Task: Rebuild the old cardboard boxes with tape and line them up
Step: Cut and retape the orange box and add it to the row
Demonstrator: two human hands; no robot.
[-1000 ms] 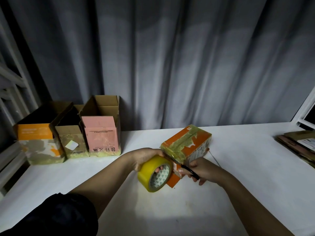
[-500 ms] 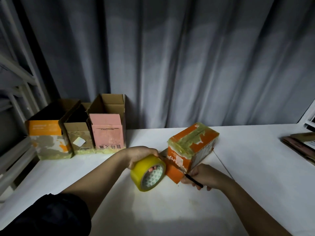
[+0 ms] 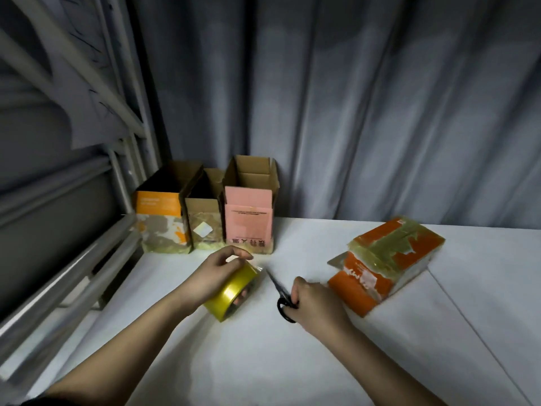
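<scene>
My left hand [image 3: 215, 275] grips a yellow tape roll [image 3: 234, 291] just above the white table [image 3: 263, 361]. Black scissors [image 3: 281, 297] are held in my right hand [image 3: 317, 303], blades pointing up-left toward the roll. An orange box [image 3: 386, 259], its top covered in tape, lies tilted on the table right of my right hand, untouched. Three open-topped boxes stand in a row at the back left: an orange-and-white one [image 3: 159, 227], a small brown one [image 3: 203, 227] and a pink one [image 3: 248, 227].
A grey metal bed frame [image 3: 73, 259] runs along the table's left edge. A grey curtain [image 3: 351, 112] hangs behind the table. A seam line crosses the tabletop at the right.
Both hands have left the orange box and moved left with the tape roll and scissors. The view has swung left, so the box row sits nearer the centre.
</scene>
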